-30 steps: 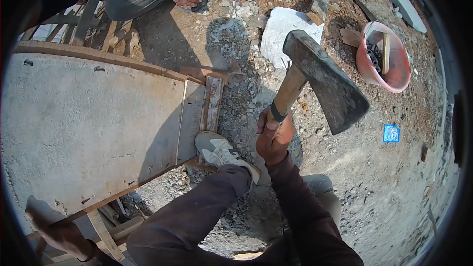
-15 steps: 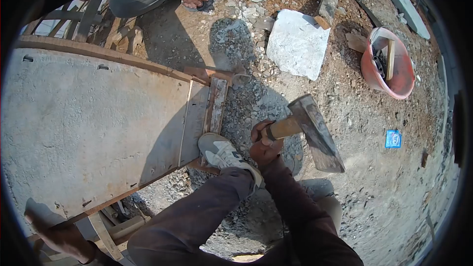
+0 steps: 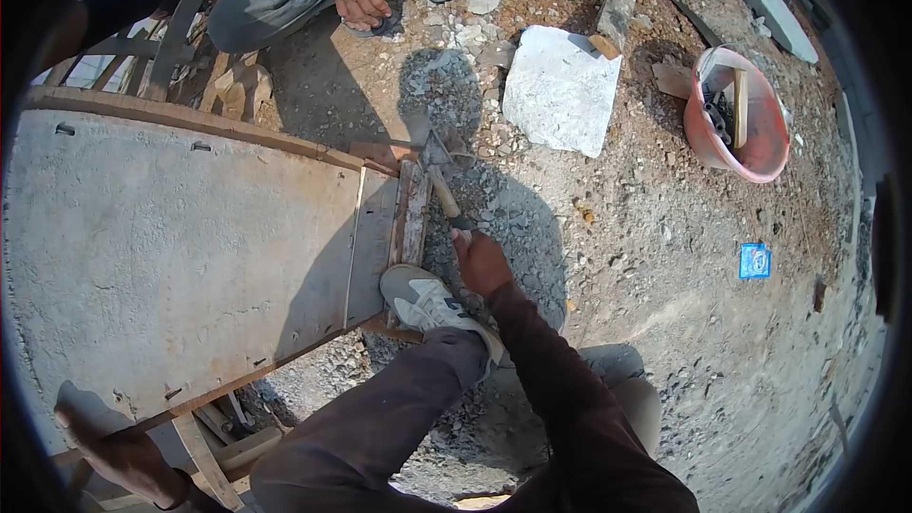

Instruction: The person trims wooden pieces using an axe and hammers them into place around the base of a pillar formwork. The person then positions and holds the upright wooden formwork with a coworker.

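My right hand [image 3: 485,264] is closed around the handle of a hatchet [image 3: 444,192]. Its wedge-shaped metal head is at the end of a worn wooden strip [image 3: 413,212], by the panel's corner; contact is unclear. The strip lies along the right end of a large grey panel [image 3: 180,247] with timber edges. My shoe [image 3: 423,296] presses against the strip's near end. At the panel's lower left corner, my left hand [image 3: 123,461] rests on the edge with fingers stretched out, partly in shadow.
Another person's hand [image 3: 361,0] hangs beside a bent knee at the top. A pale slab [image 3: 560,90] and a wood offcut [image 3: 619,9] lie on the rubble. Farther right stand a reddish bucket [image 3: 708,138] holding tools and a blue packet [image 3: 755,261].
My right hand has swung the hatchet left and away from me, from raised over the gravel to the wooden strip's far end. My left hand stays put.
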Action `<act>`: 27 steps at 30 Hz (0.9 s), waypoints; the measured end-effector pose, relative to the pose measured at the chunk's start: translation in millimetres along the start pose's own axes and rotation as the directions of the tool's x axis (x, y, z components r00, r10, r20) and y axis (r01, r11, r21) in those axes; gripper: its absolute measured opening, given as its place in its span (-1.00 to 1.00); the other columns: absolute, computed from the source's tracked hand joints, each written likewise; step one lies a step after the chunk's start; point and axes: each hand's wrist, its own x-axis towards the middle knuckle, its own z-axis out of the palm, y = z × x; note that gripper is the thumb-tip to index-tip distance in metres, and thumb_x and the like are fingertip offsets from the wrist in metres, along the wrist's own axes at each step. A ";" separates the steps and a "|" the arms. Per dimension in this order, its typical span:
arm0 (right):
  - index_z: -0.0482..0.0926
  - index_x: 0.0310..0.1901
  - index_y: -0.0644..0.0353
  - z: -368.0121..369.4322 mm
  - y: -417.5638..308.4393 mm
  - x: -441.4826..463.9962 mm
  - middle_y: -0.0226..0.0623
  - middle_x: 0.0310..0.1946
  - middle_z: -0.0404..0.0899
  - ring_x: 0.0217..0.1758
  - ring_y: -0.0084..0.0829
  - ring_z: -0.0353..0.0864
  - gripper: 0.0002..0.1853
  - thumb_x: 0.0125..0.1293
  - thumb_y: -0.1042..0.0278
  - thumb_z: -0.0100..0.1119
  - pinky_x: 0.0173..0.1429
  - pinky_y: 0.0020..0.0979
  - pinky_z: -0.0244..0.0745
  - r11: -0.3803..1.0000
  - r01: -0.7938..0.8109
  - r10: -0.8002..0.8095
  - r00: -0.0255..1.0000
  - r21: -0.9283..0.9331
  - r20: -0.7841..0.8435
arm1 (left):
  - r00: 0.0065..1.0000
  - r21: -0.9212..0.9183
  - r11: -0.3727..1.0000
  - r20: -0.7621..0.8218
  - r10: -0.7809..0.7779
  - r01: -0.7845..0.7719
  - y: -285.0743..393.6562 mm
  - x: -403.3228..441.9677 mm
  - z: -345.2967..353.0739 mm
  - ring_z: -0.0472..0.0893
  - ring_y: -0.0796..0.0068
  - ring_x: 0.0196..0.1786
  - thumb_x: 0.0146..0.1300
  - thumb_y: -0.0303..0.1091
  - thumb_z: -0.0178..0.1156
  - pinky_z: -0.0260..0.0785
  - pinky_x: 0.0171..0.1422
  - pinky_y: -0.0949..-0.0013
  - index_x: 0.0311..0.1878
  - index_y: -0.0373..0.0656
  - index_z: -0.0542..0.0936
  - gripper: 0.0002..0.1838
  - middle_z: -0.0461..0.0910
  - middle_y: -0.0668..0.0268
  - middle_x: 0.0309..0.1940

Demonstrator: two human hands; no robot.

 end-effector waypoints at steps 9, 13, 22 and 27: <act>0.50 -0.21 0.36 -16.7 -10.1 -13.2 0.08 -0.53 0.56 -0.48 0.17 0.55 -0.55 0.55 0.02 -0.03 -0.37 -0.07 0.44 0.763 0.312 -0.146 0.936 0.566 -0.320 | 0.999 -0.050 0.997 0.001 -0.051 0.051 -1.6 2.6 -3.7 0.58 -0.12 0.25 0.23 -0.35 0.36 0.48 0.29 0.07 0.44 -0.30 0.32 -0.27 0.54 -0.12 0.25; 0.48 -0.12 0.33 -8.6 -0.5 29.3 -0.12 -0.60 0.49 -0.54 -0.17 0.56 -0.57 0.53 0.00 0.02 -0.41 -0.25 0.47 0.993 0.063 -0.065 0.998 -0.102 -0.016 | 1.000 0.009 1.000 -0.017 -0.023 0.023 3.3 -0.1 3.2 0.57 -0.10 0.27 0.23 -0.33 0.37 0.46 0.33 0.07 0.44 -0.31 0.32 -0.26 0.52 -0.10 0.28; 0.44 -0.10 0.35 -12.1 1.3 -13.1 0.19 -0.48 0.56 -0.36 0.22 0.59 -0.55 0.53 -0.01 0.02 -0.29 -0.02 0.47 0.998 0.065 -0.065 0.990 -0.008 -0.127 | 0.999 0.054 0.999 -0.032 -0.006 0.008 3.1 -4.4 0.5 0.49 -0.04 0.36 0.18 -0.27 0.45 0.37 0.44 0.14 0.45 -0.28 0.33 -0.20 0.49 -0.07 0.31; 0.44 -0.18 0.34 -60.7 -54.5 9.5 0.02 -0.55 0.53 -0.43 0.02 0.59 -0.53 0.55 -0.03 -0.03 -0.37 -0.09 0.43 0.996 0.061 -0.060 0.998 0.072 -0.015 | 0.997 0.012 0.997 -0.012 -0.072 0.072 -0.3 1.2 -4.1 0.50 -0.06 0.35 0.20 -0.38 0.41 0.41 0.40 0.11 0.45 -0.29 0.31 -0.23 0.46 -0.09 0.34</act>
